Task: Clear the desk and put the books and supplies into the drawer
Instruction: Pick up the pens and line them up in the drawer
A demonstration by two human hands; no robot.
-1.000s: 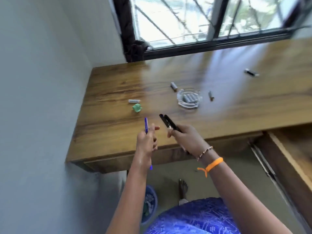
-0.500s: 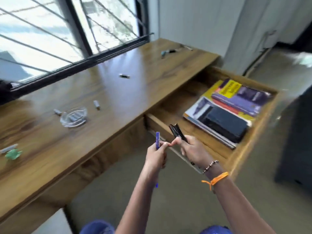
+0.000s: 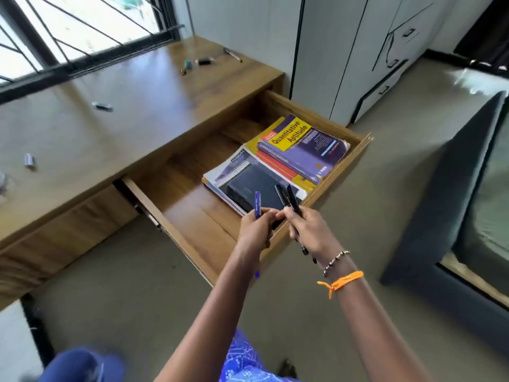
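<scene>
L hand (image 3: 254, 230) grips blue pen (image 3: 257, 205), upright; R hand (image 3: 308, 230) grips 2 black pens (image 3: 287, 198), tips up-left; both over drawer (image 3: 176, 238) front edge.

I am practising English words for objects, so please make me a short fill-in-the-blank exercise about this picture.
1. The left hand holds a ____ pen.
2. The right hand holds ____ black pens.
3. The drawer is ____.
4. The top book in the drawer reads "Quantitative ____".

Missing words: blue; two; open; Aptitude
</scene>
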